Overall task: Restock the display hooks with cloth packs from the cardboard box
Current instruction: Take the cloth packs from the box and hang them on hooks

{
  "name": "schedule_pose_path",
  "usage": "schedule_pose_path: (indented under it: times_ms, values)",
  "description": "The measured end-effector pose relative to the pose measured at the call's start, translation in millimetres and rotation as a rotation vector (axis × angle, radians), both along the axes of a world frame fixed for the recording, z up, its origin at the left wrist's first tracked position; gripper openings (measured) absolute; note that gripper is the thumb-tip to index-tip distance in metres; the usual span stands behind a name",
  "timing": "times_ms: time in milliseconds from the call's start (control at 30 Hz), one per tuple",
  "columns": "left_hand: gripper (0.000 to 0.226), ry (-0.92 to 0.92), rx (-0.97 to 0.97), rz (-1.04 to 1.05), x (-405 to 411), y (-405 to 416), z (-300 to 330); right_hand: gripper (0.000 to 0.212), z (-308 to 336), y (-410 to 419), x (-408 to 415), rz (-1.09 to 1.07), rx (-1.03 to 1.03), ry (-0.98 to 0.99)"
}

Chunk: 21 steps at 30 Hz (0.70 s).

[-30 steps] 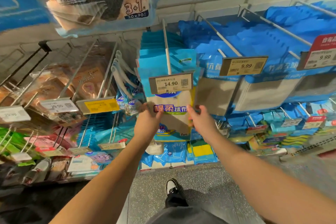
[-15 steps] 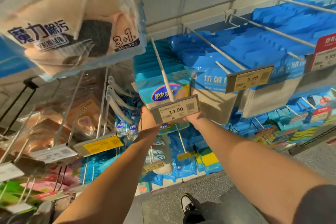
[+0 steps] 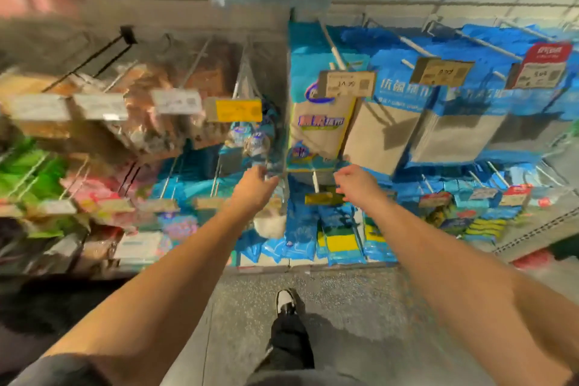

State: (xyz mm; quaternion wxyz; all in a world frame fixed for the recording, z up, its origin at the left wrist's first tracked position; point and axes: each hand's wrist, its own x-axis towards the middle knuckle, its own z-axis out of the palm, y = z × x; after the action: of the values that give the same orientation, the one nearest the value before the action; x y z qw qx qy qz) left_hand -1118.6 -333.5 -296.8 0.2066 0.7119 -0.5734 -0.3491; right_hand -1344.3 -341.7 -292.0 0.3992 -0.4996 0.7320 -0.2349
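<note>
Two hands were up at the rack, just under the hanging cloth pack (image 3: 319,131) at twelve o'clock. The left hand (image 3: 252,186) sat at the pack's seven o'clock corner, knuckles to the camera; whether its fingers gripped anything, I could not tell through the blur. The right hand (image 3: 355,180) hovered at five o'clock of the pack, fingers loosely curled and apparently holding nothing, though that too was smeared. The pack hung on its display hook (image 3: 330,45) behind the price tag (image 3: 346,83), front of a full-looking row. Off at two o'clock, the grey-and-blue packs (image 3: 438,122) crowded their own hooks. By my reading, this pack was hung and this hook was about stocked. No cardboard box showed anywhere, so how many packs remained was anyone's guess. One shoe (image 3: 285,302) stood on the speckled floor (image 3: 360,307) at six o'clock.
</note>
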Motion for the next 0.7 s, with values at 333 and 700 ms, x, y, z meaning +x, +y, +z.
schedule_pose_path:
  times_ms: [333,700]
  values:
    - [0.028,-0.052,0.169,0.108,163.0,242.1,-4.2,0.019,10.0,179.8,158.6,0.578,0.158,0.196]
    - [0.026,-0.133,0.219,0.229,424.1,419.3,-11.6,0.025,-31.1,297.0,436.8,1.033,0.113,0.398]
